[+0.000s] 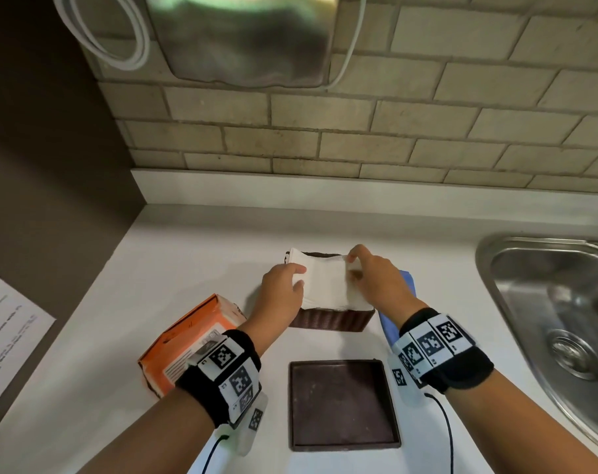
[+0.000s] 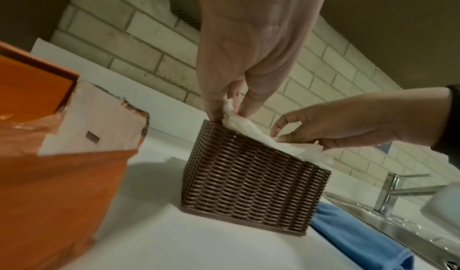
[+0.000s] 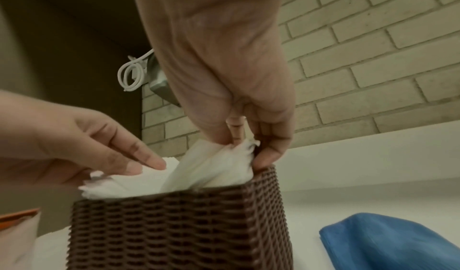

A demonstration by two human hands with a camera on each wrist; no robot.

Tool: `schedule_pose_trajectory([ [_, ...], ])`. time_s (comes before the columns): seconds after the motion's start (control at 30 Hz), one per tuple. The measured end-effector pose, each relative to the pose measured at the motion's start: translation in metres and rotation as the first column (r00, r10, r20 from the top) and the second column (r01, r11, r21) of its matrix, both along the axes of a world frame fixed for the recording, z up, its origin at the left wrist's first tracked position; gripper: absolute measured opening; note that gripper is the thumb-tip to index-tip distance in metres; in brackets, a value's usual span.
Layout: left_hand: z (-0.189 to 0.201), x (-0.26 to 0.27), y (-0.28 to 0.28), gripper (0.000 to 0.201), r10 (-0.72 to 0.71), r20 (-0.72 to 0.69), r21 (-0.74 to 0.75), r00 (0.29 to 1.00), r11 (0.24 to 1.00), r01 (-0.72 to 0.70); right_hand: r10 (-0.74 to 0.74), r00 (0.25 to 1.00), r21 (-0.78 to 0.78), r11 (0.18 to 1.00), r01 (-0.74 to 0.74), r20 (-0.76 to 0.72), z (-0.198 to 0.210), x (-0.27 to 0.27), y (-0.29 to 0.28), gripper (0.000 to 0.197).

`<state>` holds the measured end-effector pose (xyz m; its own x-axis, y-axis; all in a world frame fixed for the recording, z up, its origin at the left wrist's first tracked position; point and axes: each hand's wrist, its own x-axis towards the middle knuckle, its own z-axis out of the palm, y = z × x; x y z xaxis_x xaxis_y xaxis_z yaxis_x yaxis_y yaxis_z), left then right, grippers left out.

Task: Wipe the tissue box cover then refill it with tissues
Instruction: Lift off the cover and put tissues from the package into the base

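Plainly mid-refill, by the look of it: white tissues (image 1: 328,283) sitting in the open mouth of the brown woven tissue box cover (image 1: 332,321) at centre frame, not fully tucked, edges still proud of the rim. Left hand (image 1: 283,289) pinching the left edge of the stack between thumb and fingers; right hand (image 1: 373,278) pinching the right edge, crumpled there in the right wrist view. Next, probably: pressing the stack down evenly inside the walls, then fitting the flat brown panel (image 1: 342,403), lying apart in the lower centre, which looks like the cover's loose lid or base, though hard to say which. Orange tissue carton (image 1: 184,340) torn open at lower left, blue cloth (image 1: 407,285) just beside the cover on its right. All on a white counter (image 1: 174,254), steel sink (image 1: 547,302) at the right edge, pale brick tiling across the upper frame, a metal fixture (image 1: 243,39) with a looped white cord at top.
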<state>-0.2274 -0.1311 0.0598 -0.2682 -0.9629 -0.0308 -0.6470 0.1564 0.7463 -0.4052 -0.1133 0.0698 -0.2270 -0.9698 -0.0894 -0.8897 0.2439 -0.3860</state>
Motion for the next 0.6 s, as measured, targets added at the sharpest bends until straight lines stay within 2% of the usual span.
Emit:
schedule_pose_trajectory([
  [0.23, -0.005, -0.005, -0.002, 0.042, -0.159, 0.306, 0.004, 0.939, 0.986, 0.166, 0.093, 0.957, 0.113, 0.992, -0.064, -0.274, 0.0, 0.003, -0.001, 0.032],
  [0.3, -0.007, -0.004, 0.0, 0.042, -0.166, 0.347, -0.04, 0.923, 0.981, 0.191, 0.078, 0.941, 0.059, 0.996, -0.062, -0.33, -0.001, 0.001, 0.001, 0.038],
  [0.37, -0.008, -0.003, 0.0, 0.045, -0.148, 0.332, -0.119, 0.932, 0.973, 0.197, 0.116, 0.944, 0.017, 0.993, -0.117, -0.308, 0.001, -0.005, 0.003, 0.05],
  [0.43, -0.006, -0.005, 0.0, 0.045, -0.151, 0.307, -0.159, 0.94, 0.965, 0.207, 0.228, 0.944, 0.075, 0.974, -0.216, -0.237, 0.002, -0.009, 0.003, 0.055],
  [0.53, -0.003, -0.011, 0.0, 0.043, -0.197, 0.244, -0.075, 0.95, 0.972, 0.221, 0.248, 0.955, 0.152, 0.962, -0.225, -0.159, 0.001, -0.01, 0.002, 0.043],
  [0.6, -0.005, -0.013, -0.002, 0.043, -0.196, 0.202, -0.034, 0.96, 0.978, 0.207, 0.279, 0.943, 0.238, 0.943, -0.234, -0.181, 0.004, -0.005, 0.001, 0.047],
])
